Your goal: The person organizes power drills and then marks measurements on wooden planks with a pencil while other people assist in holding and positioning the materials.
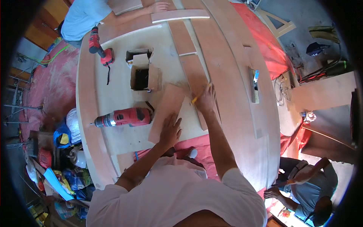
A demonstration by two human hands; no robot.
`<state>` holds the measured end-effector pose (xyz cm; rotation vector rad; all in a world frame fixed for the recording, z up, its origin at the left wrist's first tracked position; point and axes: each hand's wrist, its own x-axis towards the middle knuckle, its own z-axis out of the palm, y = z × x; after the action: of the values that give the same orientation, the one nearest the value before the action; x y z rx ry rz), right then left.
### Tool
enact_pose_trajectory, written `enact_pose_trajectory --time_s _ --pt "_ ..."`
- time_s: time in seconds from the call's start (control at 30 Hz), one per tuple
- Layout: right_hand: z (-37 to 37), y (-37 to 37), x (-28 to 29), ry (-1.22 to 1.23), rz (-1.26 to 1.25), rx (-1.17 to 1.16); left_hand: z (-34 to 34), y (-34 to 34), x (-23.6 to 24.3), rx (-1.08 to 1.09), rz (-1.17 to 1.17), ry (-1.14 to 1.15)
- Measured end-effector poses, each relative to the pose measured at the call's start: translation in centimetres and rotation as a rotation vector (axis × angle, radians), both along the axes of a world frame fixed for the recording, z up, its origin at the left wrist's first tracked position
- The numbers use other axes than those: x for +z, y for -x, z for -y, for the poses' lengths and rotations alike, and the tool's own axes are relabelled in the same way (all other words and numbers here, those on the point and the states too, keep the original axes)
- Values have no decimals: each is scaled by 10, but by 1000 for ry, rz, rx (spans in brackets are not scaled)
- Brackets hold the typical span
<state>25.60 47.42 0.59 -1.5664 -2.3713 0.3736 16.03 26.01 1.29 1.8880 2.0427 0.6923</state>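
My left hand (171, 130) lies with its fingers spread on a loose reddish plywood strip (169, 102), which rests at a slant on the table. My right hand (206, 101) is closed around a yellow pencil (194, 100), over the edge of a long plywood strip (193, 70) that runs away from me. To the left of my left hand, a red and black cordless drill (128, 117) lies on its side. Beyond it stand two small open cardboard boxes (154, 77), whose contents are dark and hard to make out.
A second red drill (107, 56) stands farther left. Across the table, a co-worker's hand (159, 6) is beside a short strip (180, 15). A hand plane (255, 86) lies to the right. Another person (308, 181) works at lower right. Bags and clutter (72, 166) crowd the left side.
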Motion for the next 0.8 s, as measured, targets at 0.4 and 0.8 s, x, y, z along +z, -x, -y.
enact_pose_trajectory --time_s 0.4,0.8 --pt "37 -45 0 -96 86 27 -30 14 4 321 -177 175" --pt "36 -45 2 87 -24 73 -40 9 20 320 -34 110"
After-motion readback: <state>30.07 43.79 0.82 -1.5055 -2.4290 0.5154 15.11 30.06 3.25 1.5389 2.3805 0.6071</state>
